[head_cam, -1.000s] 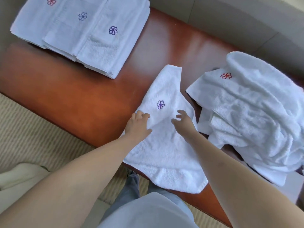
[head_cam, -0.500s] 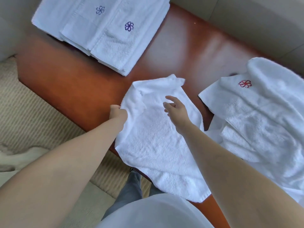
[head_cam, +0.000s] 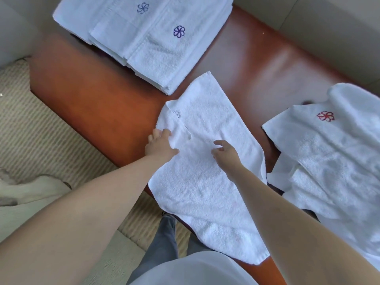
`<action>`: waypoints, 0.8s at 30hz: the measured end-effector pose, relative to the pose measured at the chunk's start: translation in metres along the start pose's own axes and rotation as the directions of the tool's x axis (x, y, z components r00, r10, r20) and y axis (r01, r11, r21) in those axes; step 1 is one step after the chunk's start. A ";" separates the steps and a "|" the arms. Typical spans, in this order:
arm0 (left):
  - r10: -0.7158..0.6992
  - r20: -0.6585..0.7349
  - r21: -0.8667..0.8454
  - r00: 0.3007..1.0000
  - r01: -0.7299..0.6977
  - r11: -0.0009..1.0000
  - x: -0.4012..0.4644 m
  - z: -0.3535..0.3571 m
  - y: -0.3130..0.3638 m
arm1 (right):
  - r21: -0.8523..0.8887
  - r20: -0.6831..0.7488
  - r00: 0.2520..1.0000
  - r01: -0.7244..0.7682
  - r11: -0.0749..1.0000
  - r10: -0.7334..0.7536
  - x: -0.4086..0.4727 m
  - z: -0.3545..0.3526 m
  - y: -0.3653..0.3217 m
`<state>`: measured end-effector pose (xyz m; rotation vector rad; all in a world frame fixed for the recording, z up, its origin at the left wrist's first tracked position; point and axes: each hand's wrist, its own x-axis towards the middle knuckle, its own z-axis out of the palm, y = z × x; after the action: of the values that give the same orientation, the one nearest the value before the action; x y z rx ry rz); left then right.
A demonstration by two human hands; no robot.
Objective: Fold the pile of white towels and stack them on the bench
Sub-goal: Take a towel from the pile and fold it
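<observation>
Bench towel: left hand presses flat, right hand hovers.

Bare forearms, no sleeves; white top, grey trousers

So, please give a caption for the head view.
Both hands, left hand and right hand, flatten a towel on the bench.
</observation>
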<state>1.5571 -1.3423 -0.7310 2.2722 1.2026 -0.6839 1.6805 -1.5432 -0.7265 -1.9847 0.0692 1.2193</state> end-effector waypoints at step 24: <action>-0.053 0.351 -0.405 0.935 0.202 0.892 -0.069 -0.053 0.071 | -0.283 0.209 0.977 0.102 0.954 -0.042 -0.122 0.046 0.035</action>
<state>1.5944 -1.3867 -0.6351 1.6420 1.2040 -0.7261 1.5665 -1.5784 -0.6632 -2.0792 -0.2999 1.4418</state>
